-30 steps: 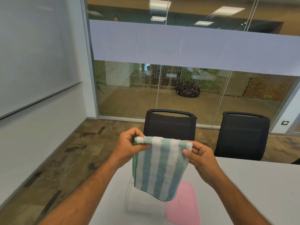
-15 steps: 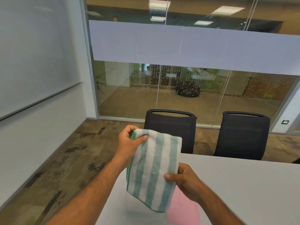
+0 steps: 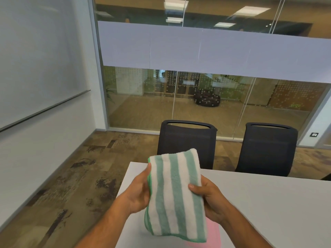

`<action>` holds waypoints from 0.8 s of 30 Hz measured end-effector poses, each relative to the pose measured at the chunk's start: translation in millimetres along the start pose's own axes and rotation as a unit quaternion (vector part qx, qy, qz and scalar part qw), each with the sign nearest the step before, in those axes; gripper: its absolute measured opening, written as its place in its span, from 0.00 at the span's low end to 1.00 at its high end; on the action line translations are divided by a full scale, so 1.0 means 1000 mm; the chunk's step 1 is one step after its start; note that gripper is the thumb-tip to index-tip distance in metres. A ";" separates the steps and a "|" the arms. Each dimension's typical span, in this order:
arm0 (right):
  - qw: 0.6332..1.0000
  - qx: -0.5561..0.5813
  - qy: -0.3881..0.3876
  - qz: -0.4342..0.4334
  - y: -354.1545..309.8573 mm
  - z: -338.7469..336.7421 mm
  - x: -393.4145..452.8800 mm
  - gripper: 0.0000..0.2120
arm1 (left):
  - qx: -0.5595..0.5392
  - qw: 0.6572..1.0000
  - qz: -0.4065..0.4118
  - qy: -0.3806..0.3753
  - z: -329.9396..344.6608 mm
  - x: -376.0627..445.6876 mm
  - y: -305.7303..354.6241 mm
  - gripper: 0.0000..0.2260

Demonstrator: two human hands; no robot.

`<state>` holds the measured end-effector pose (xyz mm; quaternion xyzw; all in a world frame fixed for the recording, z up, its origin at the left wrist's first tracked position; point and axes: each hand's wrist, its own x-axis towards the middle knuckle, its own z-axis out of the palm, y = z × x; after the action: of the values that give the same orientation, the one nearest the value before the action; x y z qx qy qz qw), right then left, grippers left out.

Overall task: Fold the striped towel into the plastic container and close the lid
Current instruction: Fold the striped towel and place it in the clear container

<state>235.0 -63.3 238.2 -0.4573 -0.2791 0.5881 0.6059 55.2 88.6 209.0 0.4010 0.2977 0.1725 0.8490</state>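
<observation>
Two hands on the towel [image 3: 175, 194], low centre of frame. We have it folded into a thick oblong pad, green and white stripes running lengthwise, long axis roughly vertical in frame and leaning slightly right at the top. It's held in the air above the table [image 3: 259, 203], not resting on it.

Left hand [image 3: 138, 192] grips the towel's left edge, fingers wrapped behind, thumb side along the green hem. Right hand [image 3: 208, 199] clamps the right edge about midway down, thumb [image 3: 194, 187] pressed on the front face, fingers behind. Both closed on the cloth.

Lower end of the towel sags a little, hem curving along the bottom. Just beneath and to the right of it, a pink lid [image 3: 214, 235] lies flat on the table at the bottom edge of frame, partly hidden by the towel. We can't make out the container itself; the towel covers that spot.

Table is pale grey, its near-left corner showing above the left hand. Two dark mesh chairs sit at its far side: one [image 3: 187, 140] at centre directly behind the towel's top, one [image 3: 268, 149] at right. Glass wall with a frosted band [image 3: 215, 49] fills the upper half. Whiteboard [image 3: 35, 56] on the wall at upper left. Patchy brown floor [image 3: 71, 176] at lower left.
</observation>
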 end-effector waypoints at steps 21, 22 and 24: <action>0.961 -0.221 0.150 -0.069 -0.029 -0.020 -0.010 0.12 | 0.388 0.877 0.280 -0.037 0.009 -0.011 0.030 0.15; 0.961 -0.221 0.145 -0.083 -0.031 -0.020 -0.010 0.11 | 0.389 0.873 0.290 -0.046 0.009 -0.011 0.031 0.19; 0.964 -0.207 0.144 -0.089 -0.035 -0.022 -0.011 0.09 | 0.382 0.876 0.290 -0.058 0.008 -0.011 0.033 0.23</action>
<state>268.3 -74.8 262.3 -0.6257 -0.3441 0.3897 0.5816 50.3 98.3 243.4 0.7715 0.1608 0.2603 0.5578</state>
